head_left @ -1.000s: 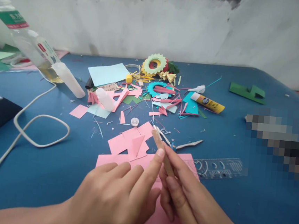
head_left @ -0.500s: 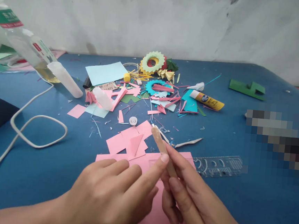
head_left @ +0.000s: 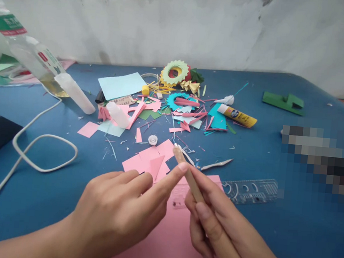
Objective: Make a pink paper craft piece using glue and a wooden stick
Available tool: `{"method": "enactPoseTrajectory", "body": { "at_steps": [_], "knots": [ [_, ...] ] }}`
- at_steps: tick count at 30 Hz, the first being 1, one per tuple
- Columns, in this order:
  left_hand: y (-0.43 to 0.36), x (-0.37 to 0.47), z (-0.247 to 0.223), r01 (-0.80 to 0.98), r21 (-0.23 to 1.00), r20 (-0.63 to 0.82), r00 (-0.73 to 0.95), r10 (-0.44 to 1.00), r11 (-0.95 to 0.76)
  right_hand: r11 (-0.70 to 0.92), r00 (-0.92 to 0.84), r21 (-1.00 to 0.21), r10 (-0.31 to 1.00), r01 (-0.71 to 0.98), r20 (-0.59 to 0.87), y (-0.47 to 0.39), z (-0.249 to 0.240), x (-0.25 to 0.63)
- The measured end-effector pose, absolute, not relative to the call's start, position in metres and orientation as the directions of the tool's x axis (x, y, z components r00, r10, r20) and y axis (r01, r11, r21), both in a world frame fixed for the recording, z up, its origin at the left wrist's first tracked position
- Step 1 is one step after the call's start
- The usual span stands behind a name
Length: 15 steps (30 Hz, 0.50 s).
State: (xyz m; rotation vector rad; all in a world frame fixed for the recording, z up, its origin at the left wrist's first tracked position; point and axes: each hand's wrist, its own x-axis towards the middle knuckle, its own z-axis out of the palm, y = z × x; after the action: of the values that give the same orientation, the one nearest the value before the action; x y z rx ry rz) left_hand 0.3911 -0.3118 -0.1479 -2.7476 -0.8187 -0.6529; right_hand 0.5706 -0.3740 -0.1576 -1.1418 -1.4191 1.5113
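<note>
A flat, light brown stick [head_left: 191, 183] slants up and to the left, its tip pale and shiny. My right hand [head_left: 215, 213] is closed around its lower part. The index finger of my left hand [head_left: 123, 205] points out and touches the stick's left side near the upper end; its other fingers are curled, and what they may hold is hidden. Under both hands lies a large pink sheet [head_left: 177, 234], with a clear ruler [head_left: 251, 191] across its upper edge. Smaller pink pieces [head_left: 135, 164] lie just beyond.
Paper scraps surround a blue paper ring [head_left: 174, 101] and a pale green ring [head_left: 168, 74]. A yellow glue stick [head_left: 243, 118] lies right of them, a craft knife [head_left: 217, 164] nearer. Bottles [head_left: 75, 93] and a white cable [head_left: 22, 154] are at left, a green holder [head_left: 275, 101] at right.
My left hand has shifted left and its index finger has moved slightly up along the stick. More of the ruler's left end now shows. My right hand still holds the stick.
</note>
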Motion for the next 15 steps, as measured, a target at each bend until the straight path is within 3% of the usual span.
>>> {"method": "enactPoseTrajectory", "body": {
  "at_steps": [5, 9, 15],
  "knots": [
    [-0.3106, 0.3899, -0.1495, 0.544, 0.006, 0.522, 0.714, 0.467, -0.839, -0.223, -0.276, -0.975, 0.937, 0.005, -0.216, -0.3749, -0.1548, 0.57],
    [-0.3108, 0.3891, -0.1512, 0.448, -0.002, 0.441, 0.803, 0.401, -0.894, -0.201, -0.279, -0.978, 0.938, 0.047, -0.206, -0.377, -0.1554, 0.5705],
    [-0.3104, 0.3902, -0.1503, 0.488, -0.044, 0.458, 0.785, 0.416, -0.872, -0.154, -0.298, -0.988, 0.942, 0.029, -0.156, -0.3779, -0.1576, 0.5718]
  ]
}}
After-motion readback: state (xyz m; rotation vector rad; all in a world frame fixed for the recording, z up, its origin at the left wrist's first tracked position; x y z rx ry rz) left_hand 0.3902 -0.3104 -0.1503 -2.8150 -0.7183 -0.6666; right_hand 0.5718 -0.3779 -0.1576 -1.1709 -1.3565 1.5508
